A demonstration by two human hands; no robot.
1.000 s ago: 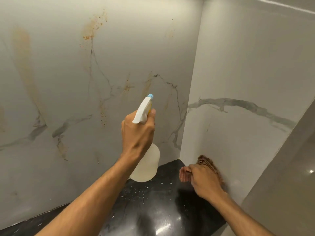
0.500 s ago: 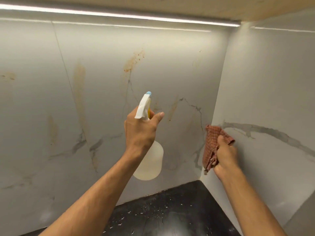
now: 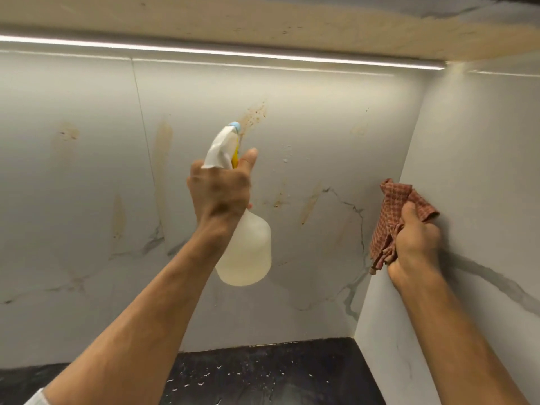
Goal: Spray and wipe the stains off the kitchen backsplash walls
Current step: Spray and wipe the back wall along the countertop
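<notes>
My left hand (image 3: 219,192) grips a translucent spray bottle (image 3: 247,251) with a white trigger head and blue nozzle, aimed at the back backsplash wall (image 3: 336,118). Orange-brown stains (image 3: 253,115) streak that marble-look wall in several places, and small droplets (image 3: 287,156) sit to the right of the nozzle. My right hand (image 3: 415,244) holds a crumpled red checked cloth (image 3: 391,211) pressed against the right side wall (image 3: 482,171), close to the corner.
A black speckled countertop (image 3: 263,375) lies below, dotted with white droplets. A lit LED strip (image 3: 204,51) runs under the wooden cabinet bottom (image 3: 263,19) overhead. Grey veins cross both walls.
The view has tilted upward, revealing the cabinet underside. My left hand raised the bottle toward the upper stain. My right hand lifted the cloth from low on the side wall to mid height.
</notes>
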